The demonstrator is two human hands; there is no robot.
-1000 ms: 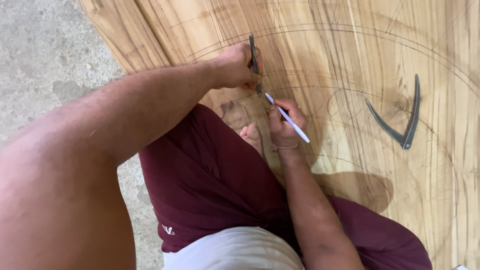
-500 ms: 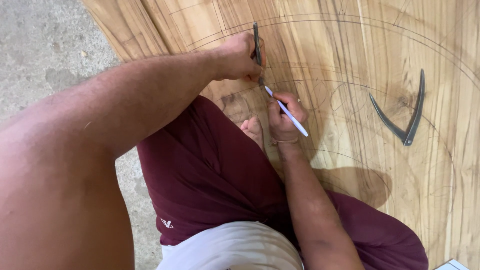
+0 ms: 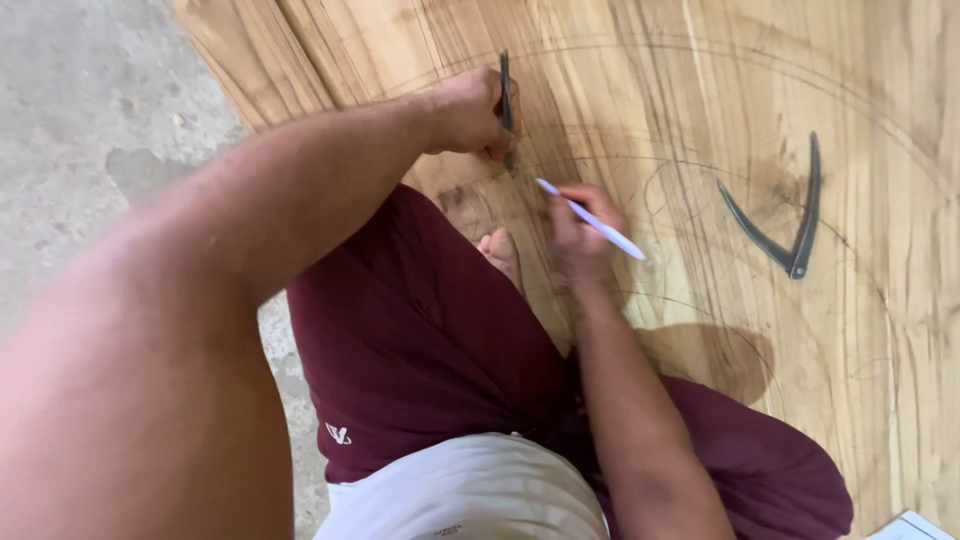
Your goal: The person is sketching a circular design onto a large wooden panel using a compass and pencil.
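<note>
I see my left hand [image 3: 470, 110] gripping a dark metal strip [image 3: 505, 100] upright on the wooden board [image 3: 880, 380], my right hand [image 3: 580, 235] pinching a white pen [image 3: 592, 220] just below, dividers [image 3: 790, 225] lying apart.

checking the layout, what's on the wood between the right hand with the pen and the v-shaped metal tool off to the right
In the head view only bare wooden board with drawn curved pencil lines lies between the right hand holding the pen and the V-shaped metal tool.

The left hand [image 3: 470, 112] holds a dark metal strip [image 3: 505, 100] on the wood board [image 3: 900, 330]. The right hand [image 3: 580, 235] holds a white pen [image 3: 592, 220]. A dark compass [image 3: 785, 225] lies nearby.
</note>
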